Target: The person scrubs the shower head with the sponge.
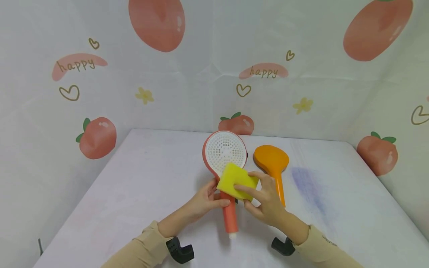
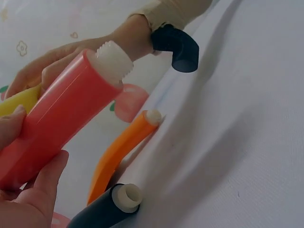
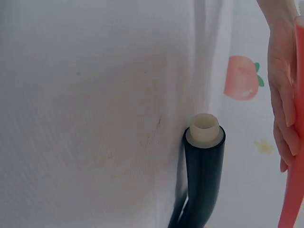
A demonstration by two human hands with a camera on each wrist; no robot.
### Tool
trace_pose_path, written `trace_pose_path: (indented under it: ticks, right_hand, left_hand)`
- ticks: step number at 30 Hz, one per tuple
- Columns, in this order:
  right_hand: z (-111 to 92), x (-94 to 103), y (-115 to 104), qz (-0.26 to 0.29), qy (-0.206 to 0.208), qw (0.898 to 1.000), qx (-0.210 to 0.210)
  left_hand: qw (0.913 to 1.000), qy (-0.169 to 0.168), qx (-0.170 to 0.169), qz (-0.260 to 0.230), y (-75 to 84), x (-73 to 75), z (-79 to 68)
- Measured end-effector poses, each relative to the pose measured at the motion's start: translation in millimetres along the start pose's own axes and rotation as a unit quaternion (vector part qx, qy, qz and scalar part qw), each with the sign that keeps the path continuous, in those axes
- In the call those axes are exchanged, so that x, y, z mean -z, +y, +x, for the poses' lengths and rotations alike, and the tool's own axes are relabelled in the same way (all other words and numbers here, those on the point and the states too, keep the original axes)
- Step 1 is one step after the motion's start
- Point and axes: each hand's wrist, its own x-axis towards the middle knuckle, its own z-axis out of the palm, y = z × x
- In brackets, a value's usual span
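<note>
A red shower head [image 1: 230, 217] with a white perforated face is held up by my left hand [image 1: 205, 203], which grips it around the upper handle. Its white threaded end [image 2: 113, 61] points toward me. My right hand [image 1: 269, 203] pinches a yellow sponge [image 1: 234, 180] between thumb and fingers. The sponge lies over the neck of the red shower head and the lower edge of its face. In the right wrist view my left hand [image 3: 283, 90] shows along the red handle; my right hand is outside that view.
An orange shower head [image 1: 270, 158] lies face down on the white table [image 1: 140, 186], right of the red one. A dark shower head [image 3: 204, 175] with a pale threaded end lies behind the red one, mostly hidden in the head view. A printed cloth [image 1: 194, 85] hangs behind.
</note>
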Motion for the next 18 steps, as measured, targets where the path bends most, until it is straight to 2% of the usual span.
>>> trace_pose_path:
  ticks: [4, 11, 15, 18]
  right_hand:
    - [0, 0.2, 0, 0.005, 0.004, 1.000, 0.009]
    - [0, 0.1, 0, 0.009, -0.009, 1.000, 0.027]
    - [-1, -0.5, 0, 0.004, -0.007, 0.999, 0.040]
    - [-2, -1.8, -1, 0.001, -0.003, 0.999, 0.051]
  left_hand:
    - [0.9998, -0.017, 0.000, -0.010, -3.7, 2.7, 1.4]
    - [0.9963, -0.031, 0.009, -0.080, -7.5, 8.2, 5.2]
    - [0.9953, 0.005, 0.023, -0.094, 0.1, 6.5, 8.3]
    - [0.9939, 0.053, 0.030, -0.092, 7.3, 3.2, 8.7]
